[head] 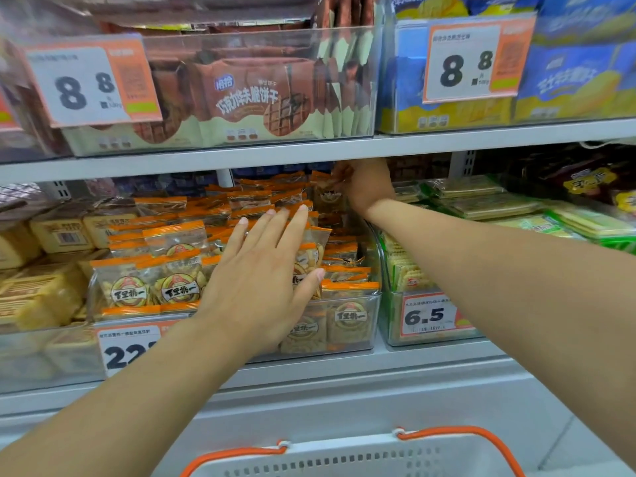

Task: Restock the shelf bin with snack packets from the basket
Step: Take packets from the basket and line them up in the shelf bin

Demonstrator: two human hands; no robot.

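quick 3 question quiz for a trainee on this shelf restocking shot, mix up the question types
1. True or false: the left hand lies flat with straight fingers on the orange-topped snack packets in the clear bin.
2. Multiple choice: the right hand is
A. inside the basket
B. at the back of the bin, holding a packet
C. on the 6.5 price tag
3. Short answer: what colour are the basket handles?

Key
1. True
2. B
3. Orange
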